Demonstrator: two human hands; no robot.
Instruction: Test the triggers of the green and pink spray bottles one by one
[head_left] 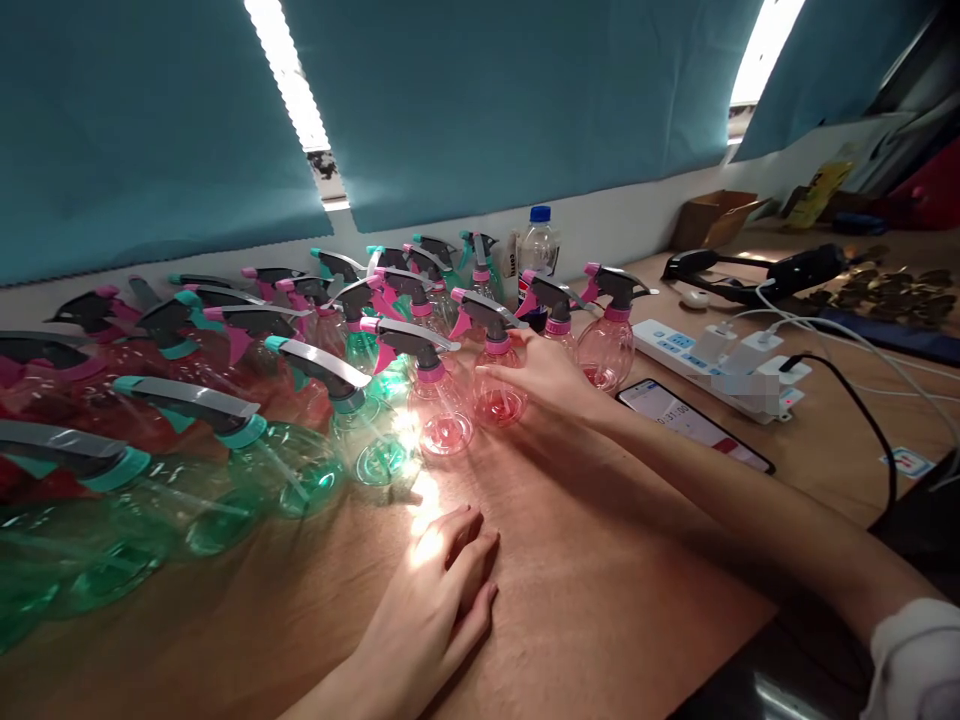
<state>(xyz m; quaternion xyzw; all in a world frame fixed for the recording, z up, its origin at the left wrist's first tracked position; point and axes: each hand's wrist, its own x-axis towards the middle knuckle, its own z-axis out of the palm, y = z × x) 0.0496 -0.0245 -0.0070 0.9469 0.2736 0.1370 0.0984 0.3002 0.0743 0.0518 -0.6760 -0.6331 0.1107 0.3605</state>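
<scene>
My right hand (551, 375) reaches across and is closed around the body of a pink spray bottle (500, 408), which stands upright with a pink and grey trigger head. The fingers on its far side are hidden. Resting on the tabletop (600, 600), my left hand (439, 580) holds nothing, its fingers slightly bent and apart. Just left of the gripped bottle stands another pink spray bottle (441, 420), then a green spray bottle (375, 460). A further pink spray bottle (606, 350) stands to the right.
Many pink and green spray bottles crowd the left and back. A capped clear bottle (540, 245) stands by the wall. On the right lie a phone (686, 425), a white power strip (712, 370) with cables, a black headset (757, 275) and a cardboard box (712, 220).
</scene>
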